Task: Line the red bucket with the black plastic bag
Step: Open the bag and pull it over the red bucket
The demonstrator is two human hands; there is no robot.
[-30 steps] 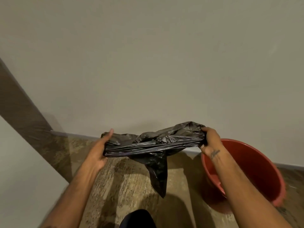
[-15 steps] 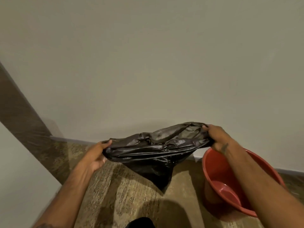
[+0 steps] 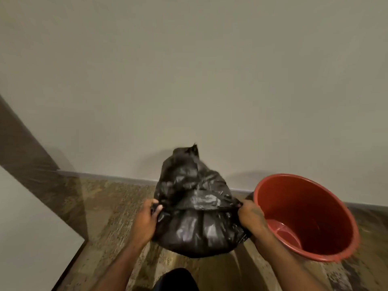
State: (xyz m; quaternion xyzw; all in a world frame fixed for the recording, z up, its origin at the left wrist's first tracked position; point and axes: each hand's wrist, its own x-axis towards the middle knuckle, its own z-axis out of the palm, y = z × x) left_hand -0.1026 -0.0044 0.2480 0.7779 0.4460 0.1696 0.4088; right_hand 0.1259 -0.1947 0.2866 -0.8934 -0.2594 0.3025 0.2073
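Note:
The black plastic bag [image 3: 194, 208] is puffed up with air in front of me, its closed end flung upward toward the wall. My left hand [image 3: 146, 220] grips the bag's mouth edge on the left. My right hand [image 3: 251, 218] grips the mouth edge on the right. The red bucket [image 3: 333, 206] stands empty on the floor to the right, just beyond my right hand and apart from the bag.
A plain pale wall [image 3: 189, 80] with a grey skirting board [image 3: 117, 178] rises straight ahead. The floor [image 3: 109, 204] is brown patterned stone. A white panel with a dark edge [image 3: 31, 238] stands at the lower left. A dark shape, perhaps my knee [image 3: 176, 279], shows at the bottom.
Both hands have dropped lower and come closer together. The bag, earlier stretched sideways with its tail hanging, has filled with air and flipped upward. The bucket now shows more fully.

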